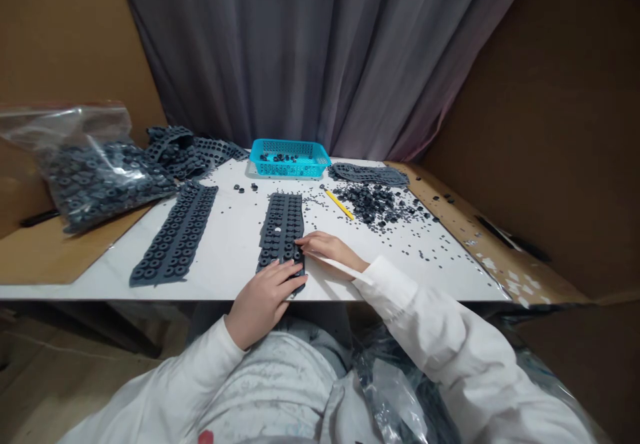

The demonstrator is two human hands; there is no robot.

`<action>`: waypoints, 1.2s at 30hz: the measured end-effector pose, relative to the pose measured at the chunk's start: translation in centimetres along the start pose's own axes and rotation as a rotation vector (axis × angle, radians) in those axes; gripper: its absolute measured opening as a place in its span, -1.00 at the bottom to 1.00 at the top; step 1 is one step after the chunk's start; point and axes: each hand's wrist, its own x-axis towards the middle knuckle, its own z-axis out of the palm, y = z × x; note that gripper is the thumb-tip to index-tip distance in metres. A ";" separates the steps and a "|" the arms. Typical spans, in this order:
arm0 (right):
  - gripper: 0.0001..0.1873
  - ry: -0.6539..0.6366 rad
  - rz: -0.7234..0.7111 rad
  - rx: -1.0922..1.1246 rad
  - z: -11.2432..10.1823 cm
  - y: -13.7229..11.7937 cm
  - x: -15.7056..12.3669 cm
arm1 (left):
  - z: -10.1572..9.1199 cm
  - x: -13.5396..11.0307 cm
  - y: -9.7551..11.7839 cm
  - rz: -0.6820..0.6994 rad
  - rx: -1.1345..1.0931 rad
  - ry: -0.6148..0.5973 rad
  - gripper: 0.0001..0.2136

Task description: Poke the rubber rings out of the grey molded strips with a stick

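Working the studded dark sheet, flat on the worktop, seemed the step: the left hand lay on it, fingers apart; the right hand apparently pinched a slender white tool; next called for steady bracing, presumably.

— Is the basket plastic?
— Yes, smooth and faintly glossy.
— And the strip in front of it?
— Matt, rubbery-looking, bumpy. Left of the basket, the bag is glossy plastic; behind, the curtain, matt cloth.
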 end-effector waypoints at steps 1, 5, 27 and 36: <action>-0.77 -0.001 0.002 -0.007 0.1 0.1 0.0 | 0.0 0.0 0.0 0.000 -0.002 0.001 -0.48; -0.75 0.028 0.020 -0.023 0.1 0.4 0.0 | 0.0 0.0 0.0 0.001 -0.004 0.006 -0.48; -0.76 0.073 0.134 0.159 0.0 0.4 0.3 | -0.1 0.1 0.0 -0.003 -0.015 0.001 -0.49; -0.77 0.174 0.290 -0.009 0.0 1.2 -0.1 | 0.0 -0.1 -0.1 -0.001 -0.016 -0.002 -0.49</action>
